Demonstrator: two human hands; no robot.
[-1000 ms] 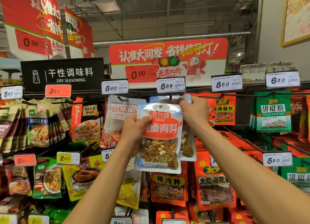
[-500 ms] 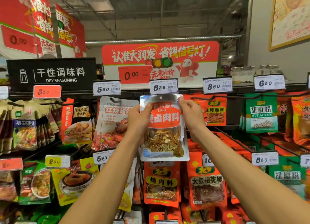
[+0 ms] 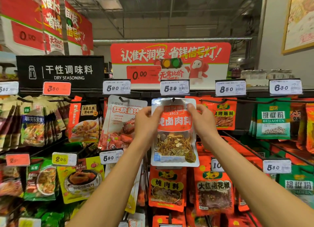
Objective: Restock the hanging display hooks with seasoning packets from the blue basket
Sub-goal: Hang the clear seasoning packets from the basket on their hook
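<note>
A clear seasoning packet [image 3: 174, 133] with a red label was held up against the display rack by both hands, its top edge just under the price tag [image 3: 175, 87] reading 5.39. The hanging hole at the packet's top was seen to sit on the tip of a dark hook [image 3: 173, 100]. The left hand [image 3: 147, 123] was closed on the packet's upper left edge, the thumb laid over the front and the other fingers curled behind. The right hand [image 3: 201, 120] was pinched on the upper right edge in the same manner, thumb in front and fingers bent round the side. Dried spices could be seen through the packet's lower window. A white sauce packet [image 3: 121, 123] was hung just to the left, partly covered by the left hand, and orange packets [image 3: 224, 114] were hung just to the right. More orange packets [image 3: 167, 187] were hung directly beneath. A black sign [image 3: 60, 72] marked "DRY SEASONING" was mounted at upper left.
</note>
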